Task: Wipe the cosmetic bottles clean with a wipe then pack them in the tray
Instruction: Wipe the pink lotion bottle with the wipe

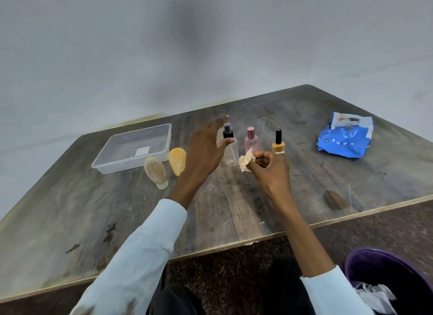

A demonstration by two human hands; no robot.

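The cosmetic bottles stand and lie in a loose row across the far half of the table [234,209], none of them in the tray [110,161]. The tray, a clear plastic box at the far left, holds only a small white label on its floor. Just beside its near right corner lies a pale streaked bottle [155,173] with its cap toward the person, and next to that a yellow bottle [177,160], also on its side. The left hand [202,150] reaches over them with fingers spread and straight, its thumb touching or just in front of the clear spray bottle [230,154], which stands upright with a black pump top; whether the hand actually grips it cannot be told. To the right stands a pink bottle [251,140] with a pink cap, then a small yellow nail polish bottle [278,143] with a black cap. In front of these the right hand [269,169] has its fingers curled, pinching a crumpled, stained wipe [244,162]. Well apart at the far right lies a blue pack of wipes [343,140], its flap open.

The table is worn dark wood with scratches and pale edging, set against a plain grey wall [210,45]. The floor [234,267] below is speckled brown, and a purple bin [384,267] at the lower right holds crumpled white wipes.
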